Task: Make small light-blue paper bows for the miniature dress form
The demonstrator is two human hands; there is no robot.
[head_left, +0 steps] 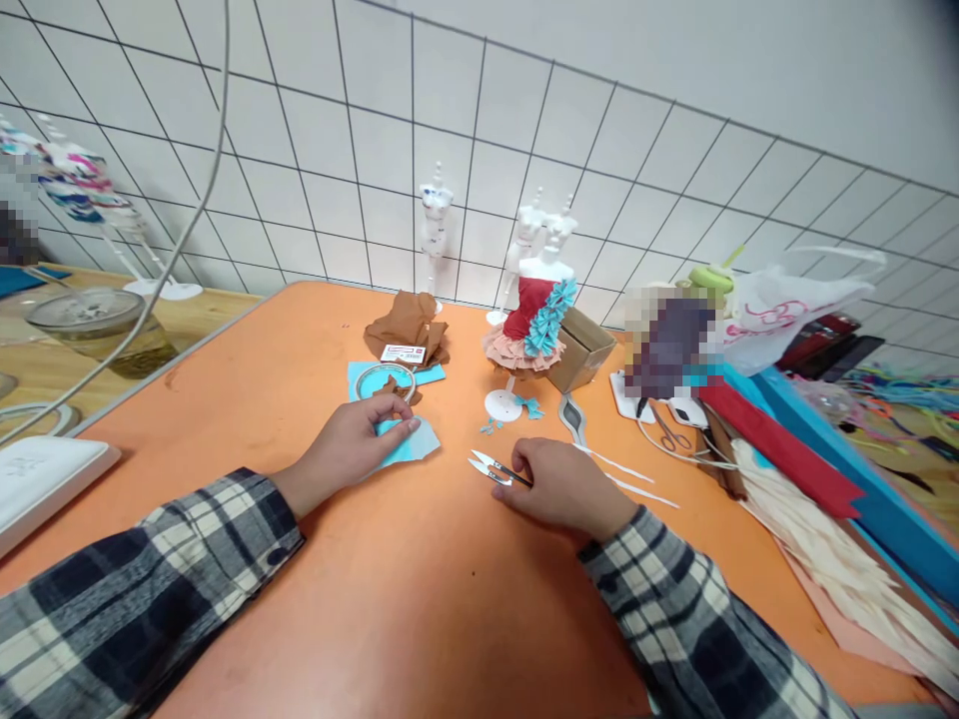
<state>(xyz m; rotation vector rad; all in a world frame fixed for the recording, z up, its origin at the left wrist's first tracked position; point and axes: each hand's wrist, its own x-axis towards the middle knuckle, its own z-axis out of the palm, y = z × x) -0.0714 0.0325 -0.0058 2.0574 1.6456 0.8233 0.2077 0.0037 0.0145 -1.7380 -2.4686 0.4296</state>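
Observation:
My left hand [352,444] rests on the orange table [420,599], fingers pinched on a light blue piece of fabric [409,442]. My right hand [558,486] lies to its right, closed around small metal thread snips [490,467] whose blades point left. Just behind the left hand are a roll of clear tape [384,379] on a blue sheet and a crumpled brown fabric [407,330]. A small white mannequin [533,320] in a red, pink and blue ruffled dress stands on its round base behind the snips.
Bare white mannequins [436,225] stand by the tiled wall. A cardboard box [584,350], scissors [674,434], a white plastic bag [786,305], red and blue sheets [794,459] and cream strips [831,559] crowd the right. A glass bowl [97,320] sits at the far left.

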